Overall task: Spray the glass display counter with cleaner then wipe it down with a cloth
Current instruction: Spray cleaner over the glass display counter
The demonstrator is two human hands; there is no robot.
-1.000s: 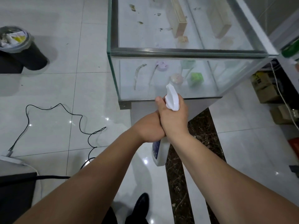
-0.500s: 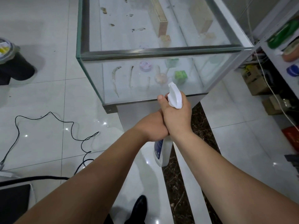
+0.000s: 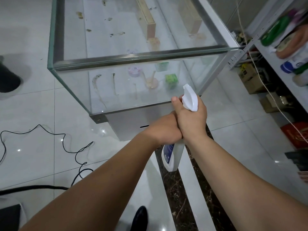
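Head view: both hands are wrapped around one spray bottle (image 3: 172, 155). The right hand (image 3: 191, 119) is clenched around its neck below the white trigger head (image 3: 190, 99), while the left hand (image 3: 164, 129) is closed just beneath, seemingly so the aim is steadied. The nozzle is pointed at the streaked front pane of the glass display counter (image 3: 116, 90), near but not touching. No cloth can be seen.

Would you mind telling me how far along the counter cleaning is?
Early stage. Nothing looks wiped: streaks remain on the glass display counter. In hand: both hands, right hand and left hand, grip the spray bottle, aimed at the front glass. Left: spraying and wiping; no cloth is visible.
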